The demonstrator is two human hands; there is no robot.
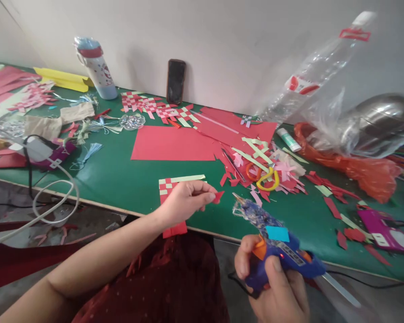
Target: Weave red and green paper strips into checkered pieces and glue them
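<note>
My left hand (188, 199) pinches a small pointed piece of red paper (218, 196) between thumb and fingers. Beneath that hand lies a red and pale green woven paper piece (166, 188), with loose strips at its top; part of it is covered by the hand. In my right hand (276, 287) is a blue glue gun (289, 255) with an orange trigger, fingers wrapped around its handle. Its nozzle points up and left toward the red piece, a short gap apart. A clear glue stick (341, 290) sticks out of the gun's back end.
Scissors (268, 179) with orange and yellow handles lie among paper scraps (286, 168). Behind are a red sheet (173, 143), a phone (176, 81) against the wall and a water bottle (99, 69). A plastic bottle (318, 67) leans at right. A white cable (65, 197) hangs over the front edge at left.
</note>
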